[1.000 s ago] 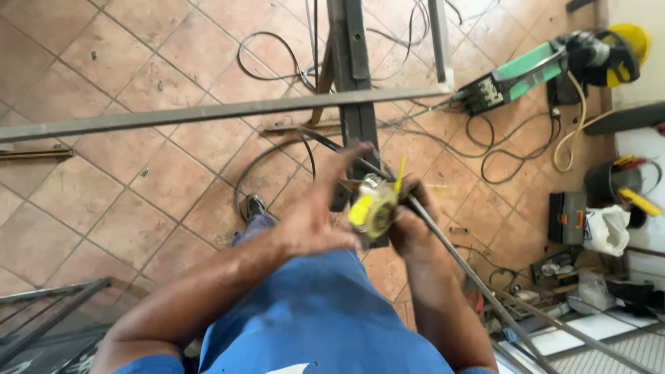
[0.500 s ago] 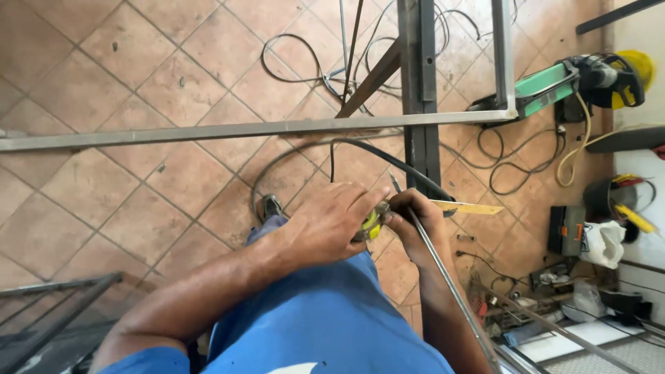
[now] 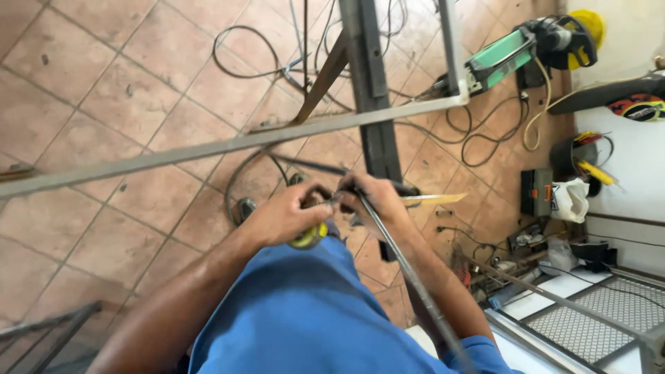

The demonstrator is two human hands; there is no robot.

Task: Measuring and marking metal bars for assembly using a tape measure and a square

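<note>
A yellow tape measure (image 3: 309,235) sits low in the frame's middle, cupped under the left hand (image 3: 287,211), whose fingers curl shut around its case so that only the lower yellow edge shows beneath the palm. Its yellow blade (image 3: 433,199) runs out to the right, past the right hand (image 3: 374,197), which is closed just beside the left, thumb and fingers pinched where the blade leaves the case; a thin grey metal rod (image 3: 409,266) slants from that hand down toward the lower right, though whether the fingers grip it cannot be told. Both hands hover above a blue shirt (image 3: 305,318) and over a tiled floor (image 3: 104,104). Above them a long grey steel bar (image 3: 228,147) crosses the frame, meeting a dark upright beam (image 3: 374,104). Black cables (image 3: 242,52) loop over the tiles, and a green machine (image 3: 502,59) lies at upper right.
</note>
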